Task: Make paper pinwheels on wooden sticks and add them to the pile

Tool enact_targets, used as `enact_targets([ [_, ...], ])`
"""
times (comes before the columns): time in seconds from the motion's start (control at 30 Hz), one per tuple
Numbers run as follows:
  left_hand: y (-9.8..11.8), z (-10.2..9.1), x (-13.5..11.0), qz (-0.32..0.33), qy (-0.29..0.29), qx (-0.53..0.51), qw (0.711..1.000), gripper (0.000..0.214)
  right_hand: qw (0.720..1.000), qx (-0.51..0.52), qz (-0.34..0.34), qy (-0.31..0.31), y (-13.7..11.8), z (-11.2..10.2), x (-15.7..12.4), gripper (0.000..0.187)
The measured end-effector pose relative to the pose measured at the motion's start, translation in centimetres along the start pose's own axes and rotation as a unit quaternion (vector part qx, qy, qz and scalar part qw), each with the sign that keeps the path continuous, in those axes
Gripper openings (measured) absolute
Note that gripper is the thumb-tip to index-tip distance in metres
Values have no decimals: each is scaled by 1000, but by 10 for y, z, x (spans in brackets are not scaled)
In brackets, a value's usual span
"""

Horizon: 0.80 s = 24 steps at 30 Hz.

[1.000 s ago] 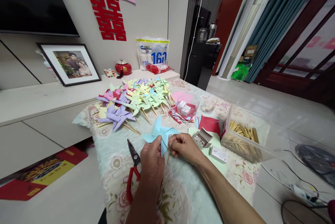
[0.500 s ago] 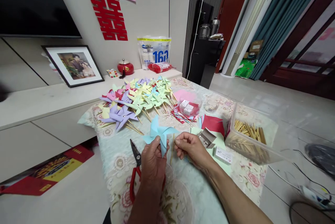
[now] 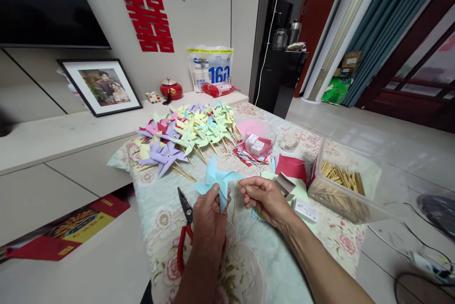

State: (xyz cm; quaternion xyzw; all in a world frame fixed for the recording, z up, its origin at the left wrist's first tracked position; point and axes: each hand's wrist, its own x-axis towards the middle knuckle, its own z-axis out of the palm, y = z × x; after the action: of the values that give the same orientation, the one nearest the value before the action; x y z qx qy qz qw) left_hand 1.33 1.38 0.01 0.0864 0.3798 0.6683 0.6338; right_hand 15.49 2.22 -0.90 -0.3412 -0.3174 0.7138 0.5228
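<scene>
A light blue paper pinwheel [image 3: 217, 178] is pinched at its lower blades between the thumb and fingers of my left hand [image 3: 209, 216]. To its right, my right hand [image 3: 265, 197] is closed, with thumb and forefinger together on what looks like a small pin [image 3: 245, 185]. That fingertip pinch is close to the pinwheel's right blade. A thin wooden stick [image 3: 235, 202] shows between my two hands. Red-handled pliers [image 3: 185, 218] with dark jaws lie left of my left hand, partly hidden by my forearm.
Finished pinwheels [image 3: 192, 133] on sticks are heaped at the back of the cloth-covered table. A clear plastic tub [image 3: 355, 209] of wooden sticks stands right. Near my right hand are an open small box [image 3: 284, 184], a white box [image 3: 304, 210] and red paper [image 3: 291, 167].
My right hand has turned slightly and its fingertips have risen a little beside the pinwheel's blade; the small pin now shows. My left hand still holds the pinwheel. The view has shifted slightly.
</scene>
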Motion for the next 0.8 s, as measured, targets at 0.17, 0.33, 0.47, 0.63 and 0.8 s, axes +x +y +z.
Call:
enact_targets([
  [0.17,0,0,2,-12,27,3,1000,22,1000,2,7,-1,-1,1,-2,26],
  [0.33,0,0,2,-24,39,-7,999,23,999,26,26,-15,-4,2,-4,25],
  [0.47,0,1,1,-27,25,-4,999,21,999,41,32,-13,-6,2,-3,21],
  [0.63,0,3,-1,-32,21,-1,999,20,998,56,29,-15,-7,3,-3,19],
  [0.8,0,3,-2,-27,21,4,999,22,997,69,40,-3,-7,4,-3,19],
])
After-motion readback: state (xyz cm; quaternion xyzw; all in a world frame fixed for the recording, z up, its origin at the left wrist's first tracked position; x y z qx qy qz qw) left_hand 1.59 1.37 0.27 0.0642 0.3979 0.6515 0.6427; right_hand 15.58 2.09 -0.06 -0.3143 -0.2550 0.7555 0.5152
